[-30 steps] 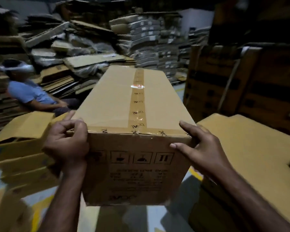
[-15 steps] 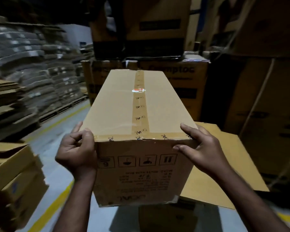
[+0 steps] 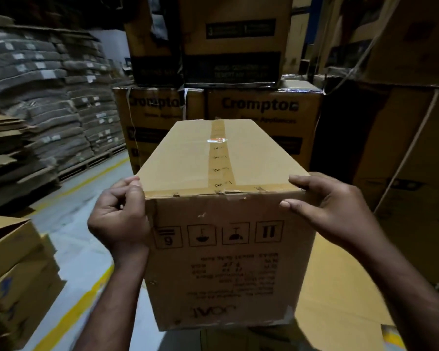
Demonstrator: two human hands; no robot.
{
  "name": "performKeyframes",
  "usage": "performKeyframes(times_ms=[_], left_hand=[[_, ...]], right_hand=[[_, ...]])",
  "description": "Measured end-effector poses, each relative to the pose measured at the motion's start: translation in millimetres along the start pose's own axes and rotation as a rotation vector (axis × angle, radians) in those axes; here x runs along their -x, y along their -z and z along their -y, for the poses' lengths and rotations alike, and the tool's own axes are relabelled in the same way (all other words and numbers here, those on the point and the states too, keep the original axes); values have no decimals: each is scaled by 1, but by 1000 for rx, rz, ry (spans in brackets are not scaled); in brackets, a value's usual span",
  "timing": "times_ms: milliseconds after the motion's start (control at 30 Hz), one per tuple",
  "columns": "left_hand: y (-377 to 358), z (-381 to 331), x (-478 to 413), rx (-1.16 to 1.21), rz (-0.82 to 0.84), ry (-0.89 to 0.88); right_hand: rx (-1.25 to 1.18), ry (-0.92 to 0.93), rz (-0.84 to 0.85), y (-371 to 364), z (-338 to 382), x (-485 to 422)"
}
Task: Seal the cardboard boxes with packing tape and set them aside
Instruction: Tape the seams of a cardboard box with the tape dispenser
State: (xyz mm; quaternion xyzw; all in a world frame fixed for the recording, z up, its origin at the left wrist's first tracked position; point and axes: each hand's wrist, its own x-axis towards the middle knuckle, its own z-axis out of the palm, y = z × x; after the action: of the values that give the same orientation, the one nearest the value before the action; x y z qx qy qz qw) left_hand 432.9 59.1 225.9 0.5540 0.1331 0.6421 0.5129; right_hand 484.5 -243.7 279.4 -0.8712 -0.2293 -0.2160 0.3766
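Note:
A long brown cardboard box point(image 3: 213, 262) is held up in front of me, its near end face towards me with upside-down print and handling symbols. A strip of brown packing tape point(image 3: 218, 158) runs along its top seam and another crosses the near top edge. My left hand point(image 3: 119, 219) grips the box's near left corner, fingers curled at the edge. On the right corner, my right hand point(image 3: 330, 209) clasps the box with fingers over the top edge and thumb on the end face.
Stacked printed cartons point(image 3: 261, 107) rise straight ahead behind the box. Tall dark cartons point(image 3: 411, 158) stand on the right, a flat cardboard sheet point(image 3: 340, 287) lies below right. Piles of flattened cardboard point(image 3: 36, 102) fill the left; open boxes point(image 3: 13, 269) sit near left. Yellow floor line point(image 3: 81, 307).
I have turned to the right with the box held in both hands; the seated person and cardboard heaps left the view, and the printed carton stack now stands ahead and closer.

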Motion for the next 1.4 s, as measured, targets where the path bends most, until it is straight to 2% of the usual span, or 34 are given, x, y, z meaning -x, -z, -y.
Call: performKeyframes(times_ms=[67, 167, 267, 300, 400, 467, 533, 667, 767, 833, 900, 967, 1067, 1133, 1200, 1267, 1333, 1400], left_hand=[[0, -10, 6, -150, 178, 4], [6, -31, 6, -487, 638, -36], [-7, -63, -4, -983, 1098, -173], [-16, -72, -5, -1058, 1222, -201], [-47, -85, -2, -924, 1535, -246], [-62, -85, 1, -840, 1680, -309], [-70, -81, 1, -805, 1724, -374], [-77, -75, -6, -770, 1758, -390], [-86, -79, 7, -791, 1730, -472], [-93, -82, 23, -858, 1740, -563], [-101, -86, 36, -916, 1773, -634], [-113, -91, 43, -970, 1797, -632], [-145, -98, 65, -918, 1803, -632], [-166, -100, 82, -913, 1827, -597], [-177, -98, 91, -977, 1870, -603], [-179, -95, 91, -1012, 1919, -580], [-177, -97, 85, -1035, 1967, -534], [-178, -98, 79, -1043, 2001, -493]], right_hand=[[52, -25, 83, 10, -10, -3], [153, -77, 226, 18, -20, -2], [210, -35, 280, 17, -22, -6], [223, -23, 298, 17, -20, -10], [214, 16, 365, 21, -15, -19], [218, 52, 405, 22, -14, -23], [161, 57, 403, 22, -18, -26], [-106, -40, 254, 25, -40, -29], [-63, 10, 358, 9, -46, -25], [-52, 23, 360, 2, -47, -23], [-224, -15, 302, 4, -49, -25], [-489, -114, 214, 8, -55, -26], [-574, -103, 282, 0, -64, -23], [-727, -134, 255, -3, -70, -19], [-950, -223, 127, -1, -84, -17], [-1049, -399, -33, -2, -107, -15], [-934, -636, -149, -12, -136, -14], [-823, -841, -183, -29, -163, -10]])
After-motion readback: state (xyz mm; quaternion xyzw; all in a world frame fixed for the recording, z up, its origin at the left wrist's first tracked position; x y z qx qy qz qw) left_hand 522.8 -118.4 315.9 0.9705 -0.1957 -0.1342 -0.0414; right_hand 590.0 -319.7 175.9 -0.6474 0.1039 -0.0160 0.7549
